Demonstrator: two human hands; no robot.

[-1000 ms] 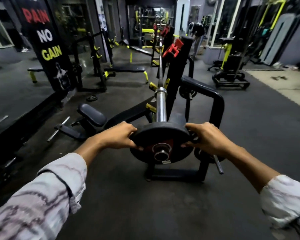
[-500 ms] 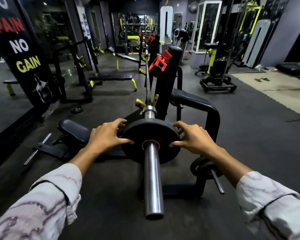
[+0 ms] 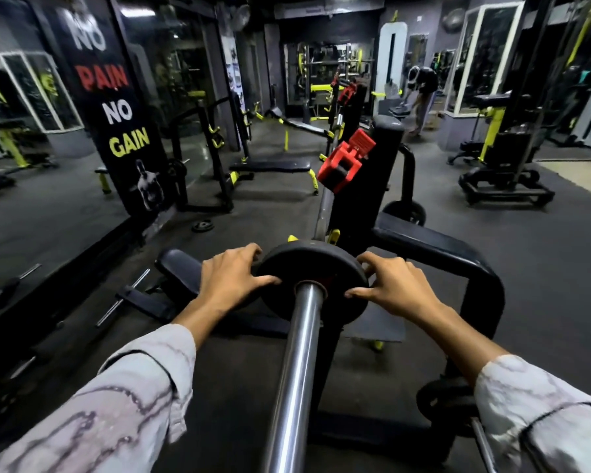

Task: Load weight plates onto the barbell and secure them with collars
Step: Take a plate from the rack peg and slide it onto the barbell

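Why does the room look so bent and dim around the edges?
Head view: the wide-angle lens bows the banner and machines; light is low, corners dark; glare streaks the barbell; both sleeves look blurred; hands and plate stay fairly sharp.

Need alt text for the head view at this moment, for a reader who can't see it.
Both hands, left hand and right hand, grip the rim of a black weight plate threaded on a steel barbell in a gym. A red collar sits on the rack post beyond it.
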